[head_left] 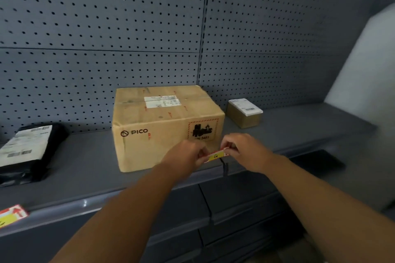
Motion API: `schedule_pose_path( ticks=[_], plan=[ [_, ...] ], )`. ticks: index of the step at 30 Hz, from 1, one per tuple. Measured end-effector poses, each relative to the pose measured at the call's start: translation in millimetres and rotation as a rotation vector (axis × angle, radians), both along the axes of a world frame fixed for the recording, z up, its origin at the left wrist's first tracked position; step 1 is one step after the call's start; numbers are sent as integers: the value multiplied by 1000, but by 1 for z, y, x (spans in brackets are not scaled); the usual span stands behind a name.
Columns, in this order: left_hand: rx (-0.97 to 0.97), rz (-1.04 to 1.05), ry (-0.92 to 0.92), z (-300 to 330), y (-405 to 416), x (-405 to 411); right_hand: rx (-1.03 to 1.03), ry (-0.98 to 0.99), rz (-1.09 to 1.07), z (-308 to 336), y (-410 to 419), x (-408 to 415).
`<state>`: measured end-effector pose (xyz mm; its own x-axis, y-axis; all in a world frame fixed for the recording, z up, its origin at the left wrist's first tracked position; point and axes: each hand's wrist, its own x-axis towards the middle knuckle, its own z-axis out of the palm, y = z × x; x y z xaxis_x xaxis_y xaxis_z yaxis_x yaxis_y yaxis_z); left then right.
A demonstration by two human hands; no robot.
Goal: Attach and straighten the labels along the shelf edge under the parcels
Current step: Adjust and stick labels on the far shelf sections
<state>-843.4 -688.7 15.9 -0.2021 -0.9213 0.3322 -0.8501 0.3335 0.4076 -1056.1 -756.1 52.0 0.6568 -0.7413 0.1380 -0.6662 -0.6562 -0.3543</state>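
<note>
A small yellow, red and white label (215,155) with a handwritten letter is held in front of the big cardboard parcel (162,121), just above the grey shelf edge (85,203). My left hand (186,156) pinches its left end and my right hand (243,151) pinches its right end. The label tilts, right end higher. Another label (11,215) of the same kind sits on the shelf edge at the far left, partly cut off by the frame.
A black mailer bag (27,151) with a white shipping slip lies at the left of the shelf. A small cardboard box (244,113) stands behind and right of the big parcel. Grey pegboard (106,38) backs the shelf. Lower shelves (235,209) sit below.
</note>
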Motion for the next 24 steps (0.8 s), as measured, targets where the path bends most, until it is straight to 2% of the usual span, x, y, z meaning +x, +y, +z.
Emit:
schedule_pose_path(
  ticks=[5, 12, 24],
  plan=[
    [-1, -82, -23, -5, -44, -47, -5, 62, -83, 4, -28, -49],
    [3, -93, -83, -4, -87, -95, 11, 110, -115, -7, -65, -102],
    [0, 49, -156, -32, -127, -156, -54, 188, -2, -31, -118, -153]
  ],
)
